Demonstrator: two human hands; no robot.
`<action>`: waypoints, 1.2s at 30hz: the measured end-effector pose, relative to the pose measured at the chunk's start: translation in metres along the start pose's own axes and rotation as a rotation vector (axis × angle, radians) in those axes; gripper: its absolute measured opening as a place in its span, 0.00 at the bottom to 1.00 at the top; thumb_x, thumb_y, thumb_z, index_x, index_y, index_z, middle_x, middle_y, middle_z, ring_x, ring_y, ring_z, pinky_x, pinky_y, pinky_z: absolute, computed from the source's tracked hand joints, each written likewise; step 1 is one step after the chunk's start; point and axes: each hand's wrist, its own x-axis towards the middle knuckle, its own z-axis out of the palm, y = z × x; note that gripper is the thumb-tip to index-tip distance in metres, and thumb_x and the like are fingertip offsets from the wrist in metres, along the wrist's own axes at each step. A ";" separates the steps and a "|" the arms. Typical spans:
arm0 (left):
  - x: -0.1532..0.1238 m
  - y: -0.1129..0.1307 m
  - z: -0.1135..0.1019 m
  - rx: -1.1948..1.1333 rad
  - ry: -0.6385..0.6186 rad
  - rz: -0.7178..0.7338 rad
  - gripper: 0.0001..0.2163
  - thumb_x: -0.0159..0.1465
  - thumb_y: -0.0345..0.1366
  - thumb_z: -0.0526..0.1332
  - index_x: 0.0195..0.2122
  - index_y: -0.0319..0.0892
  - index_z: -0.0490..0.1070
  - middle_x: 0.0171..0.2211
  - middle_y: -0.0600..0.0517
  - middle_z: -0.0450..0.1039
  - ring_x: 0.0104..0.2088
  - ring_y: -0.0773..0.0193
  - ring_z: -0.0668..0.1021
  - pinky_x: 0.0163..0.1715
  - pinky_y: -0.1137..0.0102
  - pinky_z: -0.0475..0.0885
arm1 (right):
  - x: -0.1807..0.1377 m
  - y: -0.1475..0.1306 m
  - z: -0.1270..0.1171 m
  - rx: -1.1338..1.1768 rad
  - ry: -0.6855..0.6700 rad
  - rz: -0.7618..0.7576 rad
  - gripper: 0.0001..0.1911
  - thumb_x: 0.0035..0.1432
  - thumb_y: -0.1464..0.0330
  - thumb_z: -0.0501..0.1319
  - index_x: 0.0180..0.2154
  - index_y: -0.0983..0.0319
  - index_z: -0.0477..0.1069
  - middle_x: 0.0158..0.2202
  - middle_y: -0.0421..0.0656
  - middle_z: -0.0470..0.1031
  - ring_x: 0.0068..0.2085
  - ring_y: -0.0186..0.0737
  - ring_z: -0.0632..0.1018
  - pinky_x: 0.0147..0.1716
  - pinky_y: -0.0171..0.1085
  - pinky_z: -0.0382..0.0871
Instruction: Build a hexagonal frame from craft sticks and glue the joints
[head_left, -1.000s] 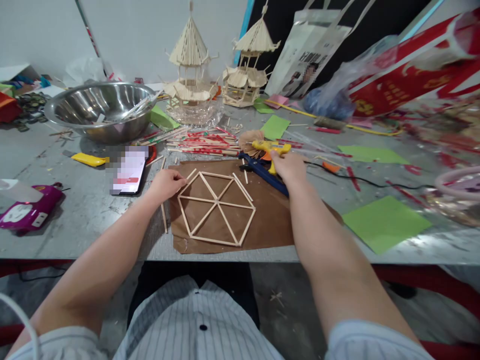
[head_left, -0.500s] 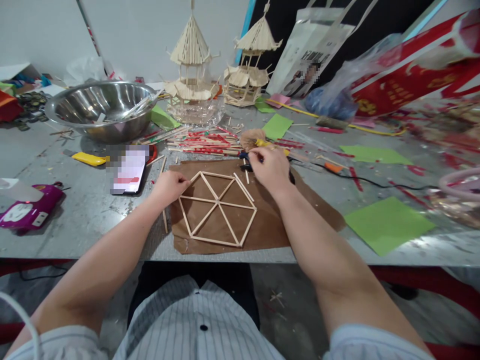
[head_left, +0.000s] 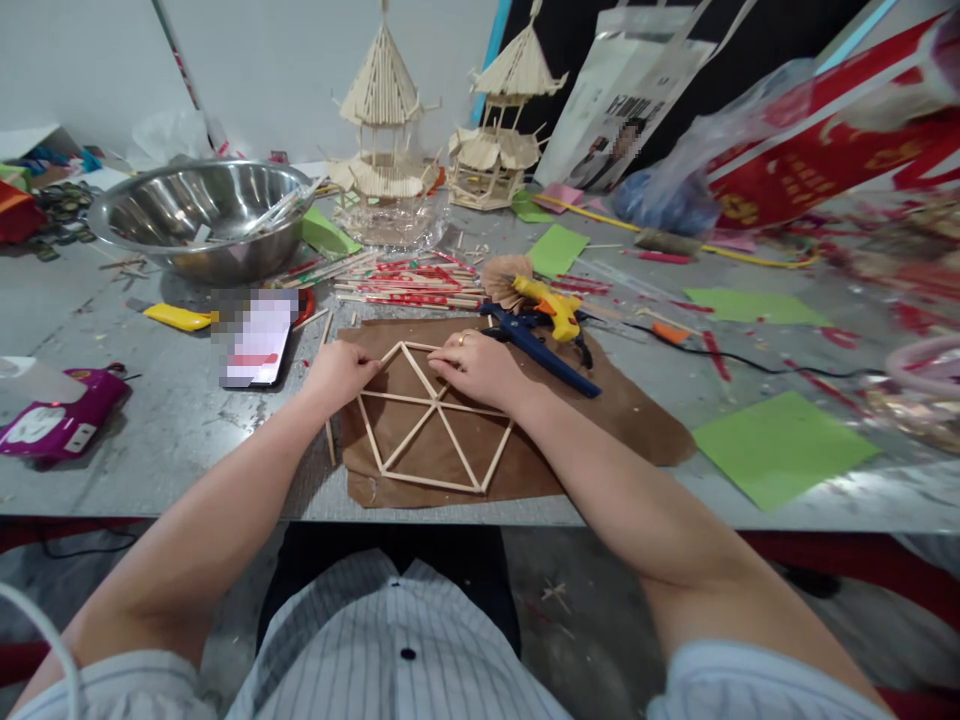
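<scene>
A hexagonal frame of thin wooden sticks [head_left: 431, 482], with spokes meeting in the middle, lies flat on a brown sheet [head_left: 622, 425]. My left hand [head_left: 341, 375] is closed, thumb and finger pinching the frame's upper left side. My right hand [head_left: 480, 368] is closed at the frame's top edge, its fingertips on the stick there; the palm and wrist hide the upper right side. Just beyond my right hand lie blue-handled pliers [head_left: 551, 355] and a yellow glue gun [head_left: 555, 307].
Red-patterned sticks [head_left: 412, 283] lie in a pile behind the sheet. To the left are a phone [head_left: 262, 340], a yellow cutter knife [head_left: 178, 317] and a steel bowl [head_left: 202, 255]. Two stick pagodas [head_left: 381, 110] stand at the back. Green paper [head_left: 784, 450] lies right.
My right hand has moved left and nearer, from beside the glue gun to the frame's top edge, uncovering the pliers and glue gun. My left hand has stayed in place.
</scene>
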 end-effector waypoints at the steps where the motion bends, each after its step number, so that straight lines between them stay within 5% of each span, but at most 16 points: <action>1: 0.000 0.000 0.000 -0.004 -0.002 -0.002 0.17 0.54 0.45 0.52 0.30 0.40 0.76 0.25 0.48 0.74 0.27 0.63 0.72 0.28 0.71 0.62 | 0.000 -0.001 0.001 0.002 -0.007 -0.003 0.15 0.56 0.64 0.50 0.35 0.61 0.75 0.32 0.44 0.74 0.35 0.38 0.69 0.35 0.35 0.60; 36: 0.004 -0.006 -0.004 -0.203 -0.088 -0.021 0.12 0.51 0.43 0.56 0.26 0.39 0.73 0.25 0.52 0.74 0.27 0.67 0.72 0.25 0.74 0.61 | -0.001 -0.004 0.005 0.178 -0.105 -0.099 0.16 0.56 0.64 0.51 0.42 0.61 0.71 0.39 0.45 0.73 0.41 0.38 0.70 0.39 0.37 0.62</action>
